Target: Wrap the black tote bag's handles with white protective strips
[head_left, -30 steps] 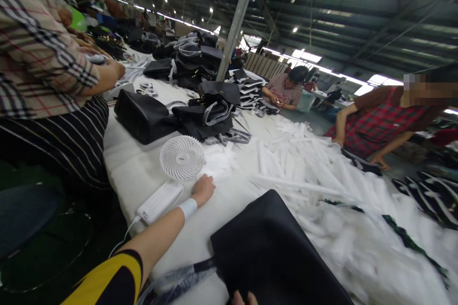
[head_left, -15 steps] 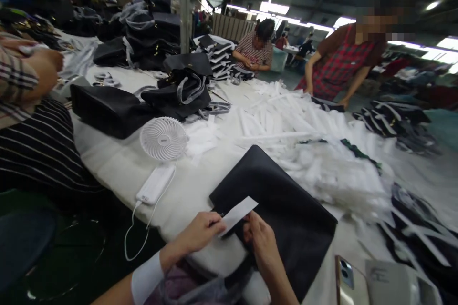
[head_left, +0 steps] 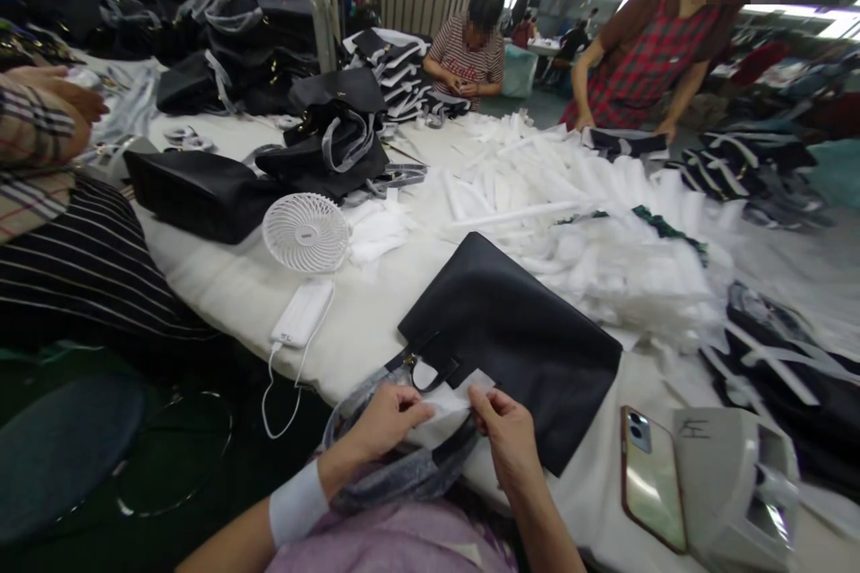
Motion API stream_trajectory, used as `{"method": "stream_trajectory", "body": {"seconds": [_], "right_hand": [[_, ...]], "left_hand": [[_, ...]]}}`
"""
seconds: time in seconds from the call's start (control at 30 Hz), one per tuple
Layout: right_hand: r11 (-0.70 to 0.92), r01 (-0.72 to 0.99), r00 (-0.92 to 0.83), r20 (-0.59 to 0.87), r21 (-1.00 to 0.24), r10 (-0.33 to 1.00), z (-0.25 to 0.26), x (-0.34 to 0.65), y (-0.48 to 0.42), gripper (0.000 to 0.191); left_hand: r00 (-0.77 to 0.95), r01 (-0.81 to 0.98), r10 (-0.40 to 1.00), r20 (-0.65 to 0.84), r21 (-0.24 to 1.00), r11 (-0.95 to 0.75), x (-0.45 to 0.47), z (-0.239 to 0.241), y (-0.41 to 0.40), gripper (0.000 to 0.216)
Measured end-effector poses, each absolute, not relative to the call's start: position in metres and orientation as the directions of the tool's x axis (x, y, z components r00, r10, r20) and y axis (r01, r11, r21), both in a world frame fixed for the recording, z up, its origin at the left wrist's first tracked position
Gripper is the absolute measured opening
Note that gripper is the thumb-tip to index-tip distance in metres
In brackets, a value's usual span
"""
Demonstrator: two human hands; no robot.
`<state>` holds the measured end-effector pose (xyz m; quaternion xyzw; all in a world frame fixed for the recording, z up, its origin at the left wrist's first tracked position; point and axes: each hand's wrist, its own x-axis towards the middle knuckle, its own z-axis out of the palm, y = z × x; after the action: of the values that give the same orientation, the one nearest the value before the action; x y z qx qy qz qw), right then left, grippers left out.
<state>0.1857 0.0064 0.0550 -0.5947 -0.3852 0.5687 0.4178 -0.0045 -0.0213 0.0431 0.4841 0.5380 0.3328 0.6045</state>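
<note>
A flat black handbag [head_left: 517, 340] lies on the white table [head_left: 221, 295] in front of me, its handle end toward me. Both hands pinch a thin white paper strip [head_left: 449, 394] over the bag's near edge. My left hand [head_left: 384, 419] grips the strip's left end, with a white wristband behind it. My right hand [head_left: 507, 437] holds the right end. The bag's strap, wrapped in clear plastic [head_left: 396, 474], curves below my hands.
A small white fan [head_left: 305, 233] and a white power bank [head_left: 302, 312] sit to the left. A phone [head_left: 650, 489] and a grey box [head_left: 735, 488] lie at the right. White paper strips [head_left: 571, 215] and black bags [head_left: 202, 190] cover the table. Several other people work around it.
My left hand left the table beside the fan and came to the bag. Both hands now hold a white paper strip, lower and closer to the handle than half a second ago.
</note>
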Motion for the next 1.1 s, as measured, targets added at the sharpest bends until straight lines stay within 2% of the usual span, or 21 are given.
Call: {"method": "stream_trajectory", "body": {"seconds": [0.1, 0.2, 0.23, 0.3, 0.37, 0.43, 0.5, 0.53, 0.57, 0.63, 0.7, 0.77, 0.83, 0.97, 1.03, 1.1], "right_hand": [[-0.38, -0.047, -0.001, -0.38, -0.924, 0.925, 0.049, 0.192, -0.002, 0.042], [-0.369, -0.062, -0.019, -0.368, -0.927, 0.93, 0.047, 0.2, -0.007, 0.037], [-0.325, -0.027, 0.012, -0.326, -0.945, 0.945, 0.049, 0.203, -0.008, 0.039], [-0.171, 0.154, 0.052, -0.165, -0.973, 0.985, 0.057, 0.209, -0.008, 0.051], [0.004, 0.369, -0.087, -0.031, -0.929, 0.996, 0.067, 0.211, -0.008, 0.056], [0.115, 0.454, -0.355, -0.061, -0.883, 0.933, 0.076, 0.208, -0.012, 0.054], [0.112, 0.45, -0.55, -0.176, -0.886, 0.816, 0.078, 0.2, -0.017, 0.038], [0.073, 0.447, -0.584, -0.229, -0.891, 0.778, 0.076, 0.196, -0.019, 0.029], [0.022, 0.443, -0.581, -0.269, -0.896, 0.768, 0.074, 0.191, -0.021, 0.025], [-0.086, 0.416, -0.507, -0.31, -0.905, 0.804, 0.068, 0.186, -0.024, 0.029], [-0.112, 0.391, -0.423, -0.286, -0.914, 0.86, 0.064, 0.185, -0.024, 0.033], [-0.006, 0.427, -0.403, -0.196, -0.904, 0.894, 0.063, 0.186, -0.023, 0.044], [0.176, 0.495, -0.453, -0.08, -0.851, 0.888, 0.064, 0.188, -0.022, 0.053], [0.507, 0.507, -0.658, 0.066, -0.698, 0.75, 0.057, 0.183, -0.021, 0.03], [0.542, 0.502, -0.659, 0.108, -0.674, 0.744, 0.053, 0.178, -0.021, 0.026], [0.42, 0.533, -0.533, 0.095, -0.734, 0.841, 0.052, 0.175, -0.023, 0.027]], "left_hand": [[0.219, 0.166, 0.931, -0.293, 0.951, 0.26, -0.008, 0.047, -0.019, 0.028], [0.269, 0.286, 0.94, -0.21, 0.949, 0.13, -0.017, 0.052, -0.017, 0.031], [0.293, 0.333, 0.941, -0.172, 0.94, 0.068, -0.02, 0.053, -0.016, 0.032], [0.361, 0.416, 0.926, -0.111, 0.908, -0.053, -0.026, 0.057, -0.014, 0.033], [0.45, 0.457, 0.889, -0.091, 0.878, -0.141, -0.029, 0.061, -0.013, 0.034], [0.519, 0.454, 0.849, -0.095, 0.872, -0.18, -0.03, 0.066, -0.013, 0.035], [0.536, 0.433, 0.839, -0.098, 0.885, -0.173, -0.03, 0.071, -0.012, 0.034], [0.51, 0.418, 0.854, -0.1, 0.897, -0.145, -0.029, 0.072, -0.012, 0.032], [0.459, 0.398, 0.882, -0.106, 0.912, -0.097, -0.029, 0.072, -0.012, 0.031], [0.315, 0.332, 0.938, -0.143, 0.943, 0.032, -0.029, 0.069, -0.012, 0.029], [0.2, 0.263, 0.961, -0.193, 0.955, 0.137, -0.03, 0.063, -0.014, 0.03], [0.193, 0.262, 0.953, -0.236, 0.948, 0.181, -0.032, 0.058, -0.016, 0.03], [0.283, 0.302, 0.921, -0.268, 0.936, 0.179, -0.034, 0.054, -0.018, 0.028], [0.406, 0.318, 0.868, -0.286, 0.935, 0.159, -0.038, 0.051, -0.017, 0.029], [0.383, 0.299, 0.878, -0.286, 0.938, 0.175, -0.039, 0.048, -0.015, 0.034], [0.322, 0.208, 0.905, -0.279, 0.953, 0.22, -0.04, 0.045, -0.015, 0.038]]}}
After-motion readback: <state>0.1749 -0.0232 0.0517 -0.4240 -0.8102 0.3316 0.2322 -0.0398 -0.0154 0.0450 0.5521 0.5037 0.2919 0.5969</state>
